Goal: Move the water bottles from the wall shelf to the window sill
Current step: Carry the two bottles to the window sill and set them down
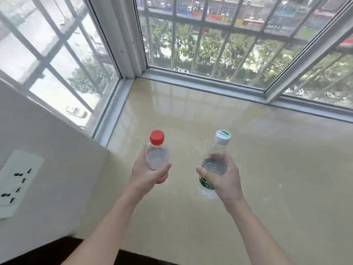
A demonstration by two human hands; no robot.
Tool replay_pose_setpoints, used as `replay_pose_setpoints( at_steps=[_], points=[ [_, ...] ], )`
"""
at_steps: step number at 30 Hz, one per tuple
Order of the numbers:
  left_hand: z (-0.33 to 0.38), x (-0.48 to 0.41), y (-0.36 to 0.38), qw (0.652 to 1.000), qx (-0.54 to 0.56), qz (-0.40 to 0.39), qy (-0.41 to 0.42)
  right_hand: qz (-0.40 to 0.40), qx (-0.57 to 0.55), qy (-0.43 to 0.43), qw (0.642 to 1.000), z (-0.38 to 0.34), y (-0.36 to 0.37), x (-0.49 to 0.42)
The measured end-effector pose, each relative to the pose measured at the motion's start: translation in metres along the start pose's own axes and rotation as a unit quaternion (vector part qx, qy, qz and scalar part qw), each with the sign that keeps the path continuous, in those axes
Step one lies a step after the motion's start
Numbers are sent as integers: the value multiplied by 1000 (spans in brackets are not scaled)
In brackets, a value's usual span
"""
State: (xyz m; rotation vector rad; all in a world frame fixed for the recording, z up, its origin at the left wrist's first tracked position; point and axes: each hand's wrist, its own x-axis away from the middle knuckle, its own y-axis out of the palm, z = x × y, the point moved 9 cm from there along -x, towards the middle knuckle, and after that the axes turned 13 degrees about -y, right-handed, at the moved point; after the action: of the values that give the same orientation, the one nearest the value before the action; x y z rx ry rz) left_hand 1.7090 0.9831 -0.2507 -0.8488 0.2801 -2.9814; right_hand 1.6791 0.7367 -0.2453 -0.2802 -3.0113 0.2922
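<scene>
My left hand point(146, 174) grips a clear water bottle with a red cap and red label point(157, 150), held upright over the beige window sill point(267, 169). My right hand point(222, 178) grips a second clear bottle with a white cap and green label point(219, 150), also upright and beside the first. Both bottles are over the near middle of the sill. Whether their bases touch the sill I cannot tell, since my hands hide the lower parts.
Barred windows point(210, 44) close the sill at the back and on the left, meeting at a white corner post point(124, 35). A wall point(57, 150) with a white socket plate point(17, 182) stands to the left. The sill's dark front edge point(143, 259) is at the bottom.
</scene>
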Motion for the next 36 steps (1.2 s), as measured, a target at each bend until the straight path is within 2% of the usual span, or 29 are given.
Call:
replay_pose_setpoints(
  at_steps=[5, 9, 20, 36],
  points=[
    [-38, -60, 8, 1000, -2, 0, 2, 11, 17, 1, 1000, 73, 9, -17],
    [-46, -98, 18, 999, -6, -18, 32, 26, 13, -20, 999, 101, 20, -36],
    [-40, -144, 20, 995, -63, -17, 79, 55, 1, -99, 994, 103, 46, -100],
    [-23, -181, 26, 990, -95, -32, 102, 52, 33, -89, 994, 121, 45, -136]
  ],
)
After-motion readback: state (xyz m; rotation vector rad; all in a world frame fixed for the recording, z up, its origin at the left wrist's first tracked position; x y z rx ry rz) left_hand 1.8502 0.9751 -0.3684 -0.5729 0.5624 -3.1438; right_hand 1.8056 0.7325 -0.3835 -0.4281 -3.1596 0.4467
